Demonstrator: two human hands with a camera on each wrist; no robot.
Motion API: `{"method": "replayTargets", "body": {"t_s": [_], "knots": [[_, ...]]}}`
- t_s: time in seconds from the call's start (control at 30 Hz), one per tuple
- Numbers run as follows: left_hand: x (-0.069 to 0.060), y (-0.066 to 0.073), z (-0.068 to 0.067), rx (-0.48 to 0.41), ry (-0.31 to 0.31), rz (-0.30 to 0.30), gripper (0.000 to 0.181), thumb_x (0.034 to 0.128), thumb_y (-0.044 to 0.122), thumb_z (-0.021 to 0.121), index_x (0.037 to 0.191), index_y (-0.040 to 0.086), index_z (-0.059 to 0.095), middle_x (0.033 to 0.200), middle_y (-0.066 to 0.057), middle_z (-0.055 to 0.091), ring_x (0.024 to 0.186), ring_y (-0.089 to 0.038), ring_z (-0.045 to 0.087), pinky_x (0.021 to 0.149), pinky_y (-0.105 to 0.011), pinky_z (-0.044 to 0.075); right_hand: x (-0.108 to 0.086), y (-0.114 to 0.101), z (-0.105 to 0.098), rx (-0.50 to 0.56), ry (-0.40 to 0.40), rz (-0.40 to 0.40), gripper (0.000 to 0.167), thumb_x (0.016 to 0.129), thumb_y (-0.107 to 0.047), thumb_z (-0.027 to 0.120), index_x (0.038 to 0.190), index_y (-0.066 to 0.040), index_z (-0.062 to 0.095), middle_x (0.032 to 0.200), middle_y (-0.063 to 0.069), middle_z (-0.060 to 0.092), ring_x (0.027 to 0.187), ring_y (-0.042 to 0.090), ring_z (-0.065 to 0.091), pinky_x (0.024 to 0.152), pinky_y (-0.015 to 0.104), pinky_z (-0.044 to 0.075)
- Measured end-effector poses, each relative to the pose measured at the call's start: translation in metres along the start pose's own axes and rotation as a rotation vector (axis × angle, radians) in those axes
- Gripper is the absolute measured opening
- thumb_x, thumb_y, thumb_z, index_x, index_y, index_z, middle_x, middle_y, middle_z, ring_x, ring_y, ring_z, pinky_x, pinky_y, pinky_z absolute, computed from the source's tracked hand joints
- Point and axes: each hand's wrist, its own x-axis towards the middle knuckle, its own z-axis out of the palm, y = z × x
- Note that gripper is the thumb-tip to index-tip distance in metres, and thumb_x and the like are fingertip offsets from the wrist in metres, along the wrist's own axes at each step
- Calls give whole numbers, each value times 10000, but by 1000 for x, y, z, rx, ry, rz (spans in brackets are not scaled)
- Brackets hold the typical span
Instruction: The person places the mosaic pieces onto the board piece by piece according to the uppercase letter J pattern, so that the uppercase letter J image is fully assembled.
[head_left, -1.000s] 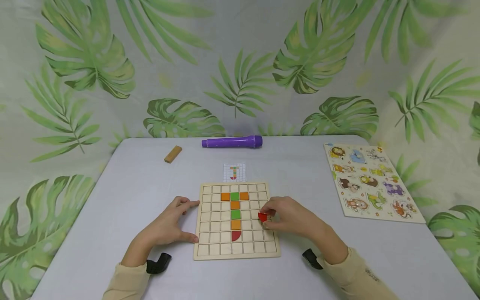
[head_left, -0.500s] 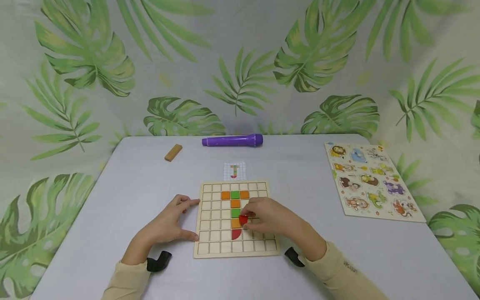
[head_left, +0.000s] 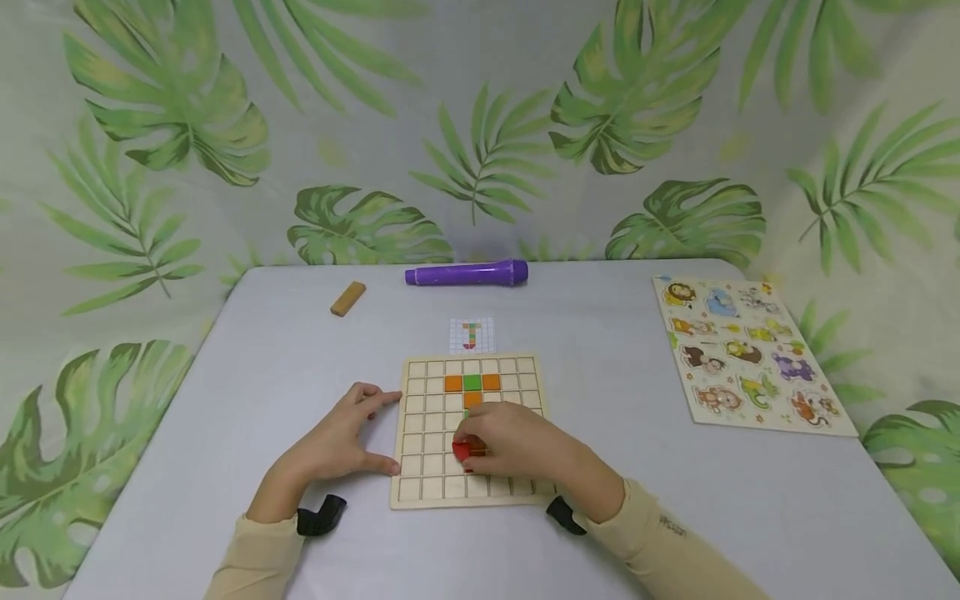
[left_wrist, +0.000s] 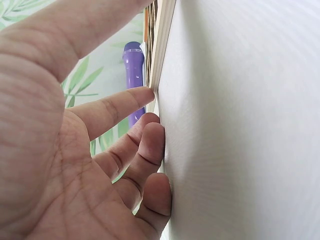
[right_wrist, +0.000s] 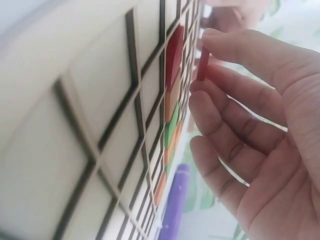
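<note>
A wooden grid board lies on the table, holding orange and green square tiles in a T-like column. My right hand is over the board's lower middle and pinches a red rounded tile between thumb and fingertips. In the right wrist view that red tile stands off the board, apart from a second red tile set in the grid. The hand hides the lower part of the column in the head view. My left hand touches the board's left edge with straight index finger and thumb.
Behind the board lies a small printed card with a J-like coloured pattern. Farther back are a purple microphone-shaped object and a small brown wooden block. An animal puzzle board lies at the right.
My right hand has carried the red tile leftward across the board, from its right side to beside the lower column. The left hand stays at the left edge. The head view has tilted slightly.
</note>
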Motion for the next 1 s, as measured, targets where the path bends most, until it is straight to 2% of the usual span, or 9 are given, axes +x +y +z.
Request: {"method": "replayTargets", "body": {"t_s": [0.2,0.5,0.7,1.0], "knots": [[-2,0,-1,-4,0,-2,1070,688,382,1030,1592,129,518,1468,-118,471,1242,-276,542,1050,-504,489,4,-7,5,-36,-41,-2,175,961,-258,812,1105,-159,823,1000,-51,720,829,38,546,770,190,501],[-6,0,-1,-11,-2,-1,1067,687,395,1030,1587,133,523,1473,-126,466,1234,-282,541,1036,-504,488,5,-10,13,-41,-30,-36,154,947,-230,823,1082,-158,831,949,-43,702,787,31,517,738,170,474],[-6,-2,1,-11,-7,-8,1069,681,386,1033,1588,143,523,1466,-108,467,1230,-266,533,1031,-487,487,7,-12,14,-53,-28,-52,181,943,-248,831,1102,-161,832,977,-52,704,809,34,525,758,177,481],[-9,-4,1,-13,-11,-11,1073,688,400,1028,1593,135,516,1468,-109,465,1228,-262,526,1027,-489,481,8,-14,15,-64,-58,-44,165,957,-226,818,1110,-167,832,989,-57,702,823,38,520,771,179,484]]}}
